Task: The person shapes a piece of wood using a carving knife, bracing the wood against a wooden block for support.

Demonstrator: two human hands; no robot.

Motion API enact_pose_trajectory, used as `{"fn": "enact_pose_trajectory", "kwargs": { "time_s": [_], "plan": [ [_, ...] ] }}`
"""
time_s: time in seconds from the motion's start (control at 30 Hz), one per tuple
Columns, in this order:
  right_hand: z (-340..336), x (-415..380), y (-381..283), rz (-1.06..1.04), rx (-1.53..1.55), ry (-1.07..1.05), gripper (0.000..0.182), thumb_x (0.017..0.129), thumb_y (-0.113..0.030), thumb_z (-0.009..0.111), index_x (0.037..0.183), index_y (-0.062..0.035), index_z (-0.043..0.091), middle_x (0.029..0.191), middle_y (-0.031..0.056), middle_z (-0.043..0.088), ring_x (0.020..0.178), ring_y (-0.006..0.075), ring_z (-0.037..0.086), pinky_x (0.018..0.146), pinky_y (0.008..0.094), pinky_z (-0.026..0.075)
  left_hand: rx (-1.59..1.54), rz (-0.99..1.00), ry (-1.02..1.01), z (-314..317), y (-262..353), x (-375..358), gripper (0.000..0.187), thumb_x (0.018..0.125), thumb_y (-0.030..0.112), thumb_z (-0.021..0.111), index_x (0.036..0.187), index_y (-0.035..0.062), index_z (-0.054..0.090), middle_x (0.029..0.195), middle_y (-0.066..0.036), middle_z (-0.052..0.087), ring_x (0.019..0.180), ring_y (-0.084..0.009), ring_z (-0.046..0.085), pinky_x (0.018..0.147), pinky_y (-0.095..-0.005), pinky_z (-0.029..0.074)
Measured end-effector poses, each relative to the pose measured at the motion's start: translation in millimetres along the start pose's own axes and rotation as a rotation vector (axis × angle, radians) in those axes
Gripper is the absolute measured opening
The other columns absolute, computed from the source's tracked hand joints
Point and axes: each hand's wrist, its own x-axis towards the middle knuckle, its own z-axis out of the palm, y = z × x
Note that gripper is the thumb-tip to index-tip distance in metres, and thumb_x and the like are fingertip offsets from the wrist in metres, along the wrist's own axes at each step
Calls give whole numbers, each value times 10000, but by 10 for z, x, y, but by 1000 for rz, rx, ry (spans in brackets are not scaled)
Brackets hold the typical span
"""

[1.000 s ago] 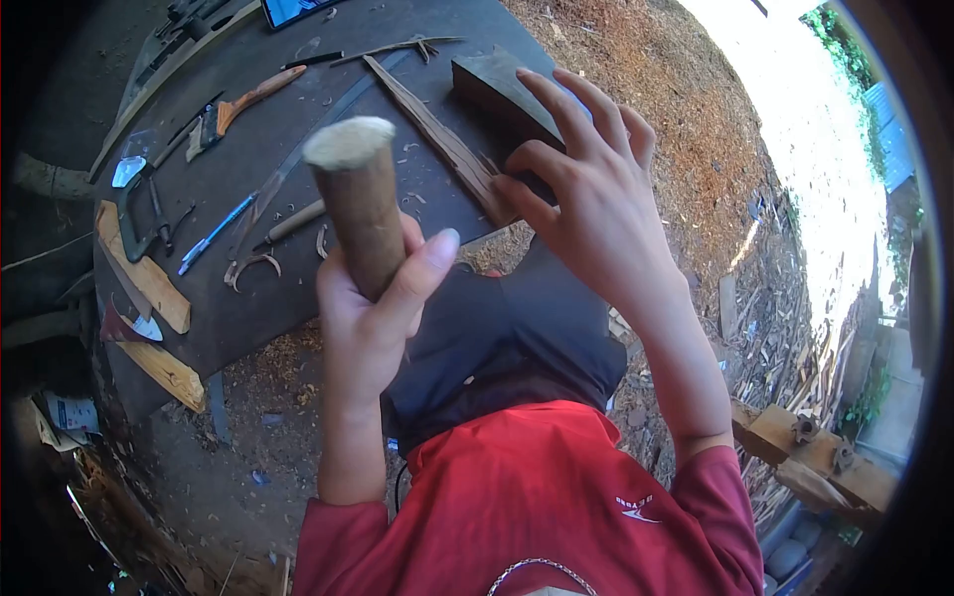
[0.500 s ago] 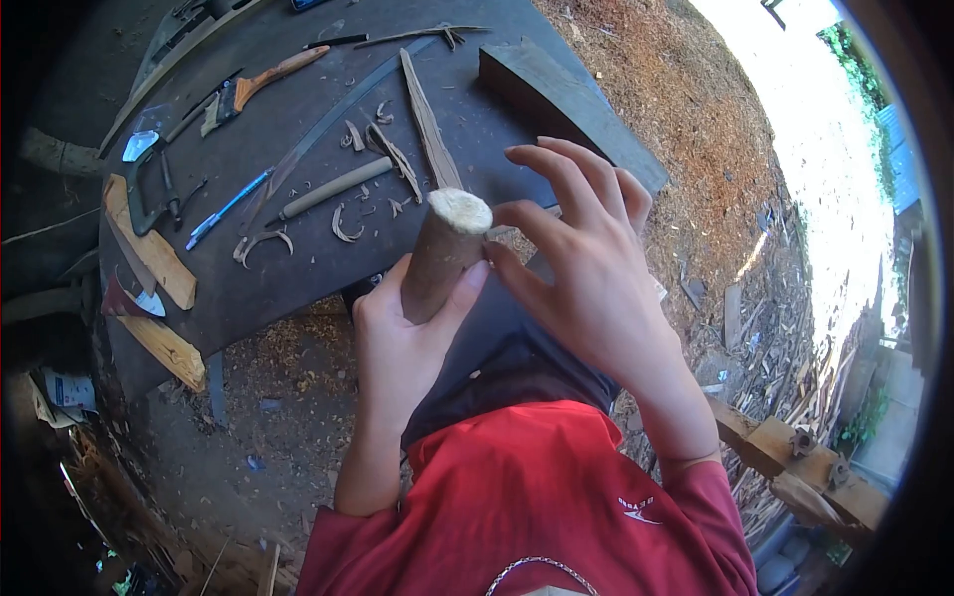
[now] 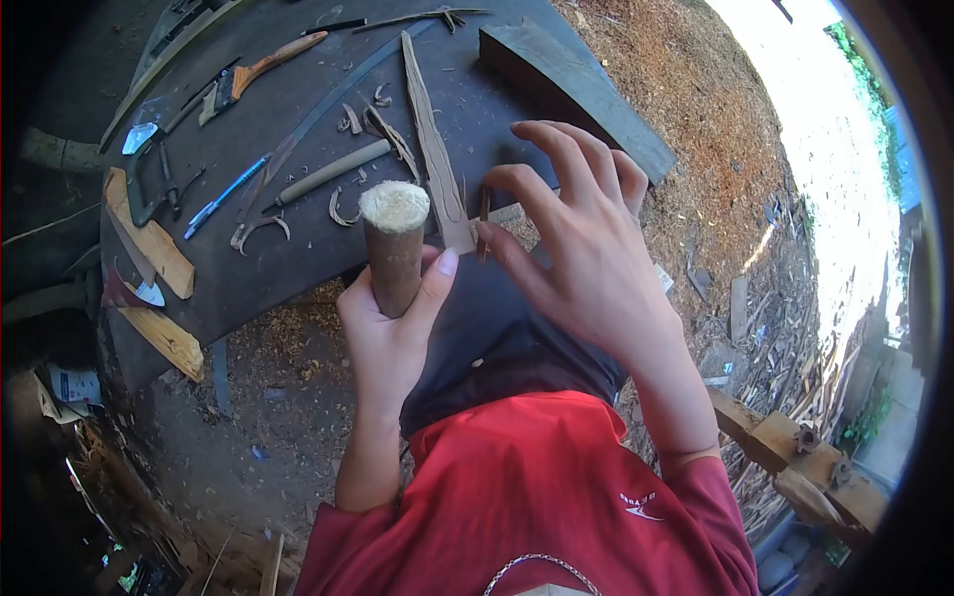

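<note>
In my left hand (image 3: 393, 338) is a short round piece of wood (image 3: 395, 263), its pale rough cut end facing up and its bark-brown side showing. My fingers wrap around its lower part. To its right, my right hand (image 3: 586, 238) is raised with curled fingers. A thin brown strip (image 3: 484, 214) stands at the thumb and index fingertips and looks pinched there; the exact contact is hard to see. Behind both hands, a long flat tapered wooden piece (image 3: 429, 139) lies on the dark table (image 3: 298, 238).
Left on the table are a round stick (image 3: 333, 172), a blue pen (image 3: 227, 196), a wooden-handled brush (image 3: 260, 72), a hacksaw (image 3: 149, 189) and curled shavings (image 3: 343, 211). A knife blade (image 3: 149, 294) rests by wood pieces (image 3: 164, 343). A thick beam (image 3: 576, 99) lies far right.
My left hand has moved left with the round wood, away from the right hand, and the wood is more upright. My right hand has barely moved; the thin brown strip now shows clearly at its fingertips.
</note>
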Motion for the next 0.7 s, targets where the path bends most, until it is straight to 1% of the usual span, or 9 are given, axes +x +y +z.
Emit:
{"fn": "enact_pose_trajectory", "kwargs": {
  "time_s": [0.03, 0.13, 0.23, 0.33, 0.43, 0.47, 0.57, 0.67, 0.7],
  "plan": [
    [9, 8, -4, -5, 7, 9, 419, 889, -251, 750, 1268, -99, 652, 1410, 181, 547, 1375, 353, 469, 1096, 545, 309, 1, 3, -1, 2, -2, -2, 194, 968, 190, 791, 987, 2, 748, 656, 100, 542, 526, 24, 417, 472, -203, 264],
    [47, 42, -32, -4, 22, 53, 372, 893, -199, 735, 1259, -169, 677, 1442, 137, 545, 1376, 333, 490, 1113, 490, 333, 10, -2, 7, 13, -14, -3, 197, 966, 190, 793, 985, -1, 748, 653, 100, 539, 525, 23, 417, 474, -204, 266],
    [88, 75, -22, -26, 12, 79, 357, 865, -151, 752, 1217, -164, 693, 1424, 125, 566, 1358, 321, 510, 1104, 486, 350, 32, 7, 5, 9, 12, -10, 189, 962, 181, 796, 980, -2, 749, 650, 101, 536, 525, 23, 417, 474, -205, 266],
    [60, 90, -17, -22, -3, 56, 370, 836, -128, 769, 1199, -161, 702, 1403, 112, 584, 1348, 305, 524, 1107, 490, 356, 32, 25, 13, -4, 8, -14, 178, 959, 171, 795, 970, 0, 746, 648, 104, 529, 527, 22, 418, 477, -208, 270],
    [33, 105, 2, -54, -25, 32, 353, 822, -127, 777, 1167, -156, 708, 1388, 113, 591, 1341, 295, 533, 1106, 495, 360, 51, 24, 14, -36, -2, -30, 171, 960, 165, 791, 958, 2, 741, 647, 105, 524, 529, 21, 419, 482, -210, 273],
    [52, 113, 7, -76, -23, 58, 321, 818, -139, 784, 1131, -149, 709, 1373, 114, 593, 1328, 294, 542, 1103, 500, 361, 38, 4, 0, -51, 18, -40, 160, 959, 153, 787, 953, 2, 735, 654, 106, 523, 533, 21, 418, 488, -210, 275],
    [28, 144, 14, -175, -13, 33, 311, 811, -171, 780, 1103, -146, 676, 1366, 126, 564, 1300, 280, 540, 1063, 515, 379, -3, 2, -4, -84, 35, -62, 164, 949, 149, 790, 965, -2, 726, 667, 95, 535, 531, 18, 423, 485, -205, 278],
    [1, 162, 43, -235, 40, 4, 327, 803, -212, 805, 1094, -168, 663, 1346, 98, 562, 1280, 258, 547, 1053, 511, 398, -61, -36, 2, -148, 44, -100, 179, 931, 152, 785, 979, -5, 716, 677, 75, 548, 523, 6, 431, 478, -204, 288],
    [3, 165, 41, -256, 50, 3, 328, 798, -215, 812, 1092, -171, 675, 1342, 95, 573, 1271, 260, 558, 1057, 506, 395, -71, -47, -15, -182, 62, -116, 185, 925, 156, 793, 968, -4, 712, 709, 61, 583, 585, -8, 484, 538, -210, 345]
  ]
}}
